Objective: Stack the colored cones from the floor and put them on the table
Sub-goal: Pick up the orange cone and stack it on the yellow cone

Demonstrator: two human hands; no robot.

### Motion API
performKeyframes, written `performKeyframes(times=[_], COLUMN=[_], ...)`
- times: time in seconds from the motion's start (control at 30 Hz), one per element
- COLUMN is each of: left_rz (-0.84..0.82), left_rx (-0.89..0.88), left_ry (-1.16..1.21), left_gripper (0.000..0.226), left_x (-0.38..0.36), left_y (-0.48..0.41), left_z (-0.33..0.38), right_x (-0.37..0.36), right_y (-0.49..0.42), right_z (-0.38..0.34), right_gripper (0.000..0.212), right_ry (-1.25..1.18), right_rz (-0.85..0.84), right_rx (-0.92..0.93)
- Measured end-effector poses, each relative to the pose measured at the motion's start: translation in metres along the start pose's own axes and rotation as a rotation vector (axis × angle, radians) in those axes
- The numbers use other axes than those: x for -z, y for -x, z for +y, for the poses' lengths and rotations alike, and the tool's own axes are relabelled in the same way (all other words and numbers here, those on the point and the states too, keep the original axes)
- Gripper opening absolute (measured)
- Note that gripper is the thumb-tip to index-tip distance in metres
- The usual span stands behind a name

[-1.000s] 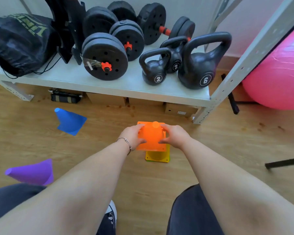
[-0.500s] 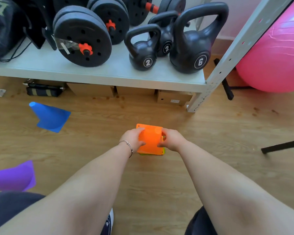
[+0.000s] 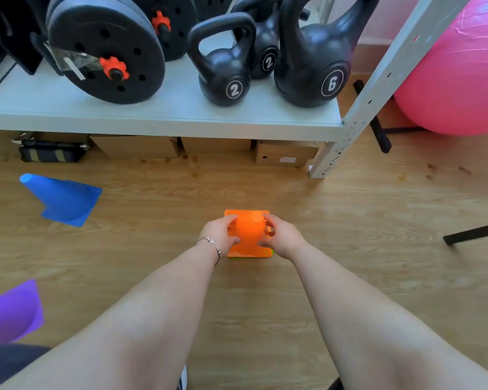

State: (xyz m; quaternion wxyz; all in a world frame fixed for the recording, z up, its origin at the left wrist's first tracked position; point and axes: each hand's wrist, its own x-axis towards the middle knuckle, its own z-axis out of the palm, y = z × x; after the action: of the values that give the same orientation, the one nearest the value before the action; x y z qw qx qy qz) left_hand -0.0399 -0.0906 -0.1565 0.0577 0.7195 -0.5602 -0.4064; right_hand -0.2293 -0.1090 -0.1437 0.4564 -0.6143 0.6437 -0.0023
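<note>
An orange cone (image 3: pixel 250 235) stands upright on the wooden floor at centre, seated on other cones whose yellow and green base edges just show beneath it. My left hand (image 3: pixel 219 235) grips its left side and my right hand (image 3: pixel 281 237) grips its right side. A blue cone (image 3: pixel 61 199) lies on its side on the floor to the left. A purple cone (image 3: pixel 12 311) lies tipped at the lower left edge, partly cut off.
A grey metal shelf (image 3: pixel 164 119) just beyond the cones carries black weight plates (image 3: pixel 104 52) and kettlebells (image 3: pixel 226 66). Cardboard boxes (image 3: pixel 285 153) sit under it. A pink exercise ball (image 3: pixel 459 71) is at the right. A black stand leg (image 3: pixel 473 233) crosses the floor at right.
The orange cone was held above a yellow cone; both hands have pushed it down onto the stack, so the yellow base is almost covered. My head has moved closer to the shelf.
</note>
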Motion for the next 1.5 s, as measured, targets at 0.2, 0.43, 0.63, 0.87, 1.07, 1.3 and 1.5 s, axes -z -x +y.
performKeyframes(times=[0.2, 0.43, 0.63, 0.87, 1.07, 1.3, 1.5], left_rz=[-0.028, -0.049, -0.044, -0.049, 0.09, 0.388, 0.513], left_rx=[-0.007, -0.005, -0.002, 0.004, 0.053, 0.041, 0.113], left_ry=[0.045, 0.085, 0.108, 0.035, -0.378, -0.471, -0.571], left_gripper=[0.071, 0.073, 0.072, 0.072, 0.064, 0.063, 0.073], left_x=[-0.011, -0.018, -0.023, -0.023, -0.013, 0.033, 0.08], left_y=[-0.012, -0.02, -0.023, -0.025, -0.005, 0.02, 0.051], left_z=[-0.007, -0.01, -0.012, -0.014, 0.003, 0.022, 0.04], right_x=[-0.005, -0.017, -0.02, -0.018, -0.008, 0.031, 0.05], right_y=[-0.011, -0.013, -0.017, -0.019, -0.011, 0.005, 0.018], right_z=[0.009, 0.014, 0.016, 0.016, -0.003, -0.035, -0.078], right_gripper=[0.085, 0.084, 0.086, 0.087, 0.068, 0.055, 0.065], right_ry=[0.026, -0.022, 0.004, 0.087, 0.386, 0.505, 0.513], right_rz=[0.0, 0.036, 0.019, 0.018, 0.115, 0.391, 0.494], right_rx=[-0.015, -0.057, -0.07, -0.06, -0.016, 0.117, 0.268])
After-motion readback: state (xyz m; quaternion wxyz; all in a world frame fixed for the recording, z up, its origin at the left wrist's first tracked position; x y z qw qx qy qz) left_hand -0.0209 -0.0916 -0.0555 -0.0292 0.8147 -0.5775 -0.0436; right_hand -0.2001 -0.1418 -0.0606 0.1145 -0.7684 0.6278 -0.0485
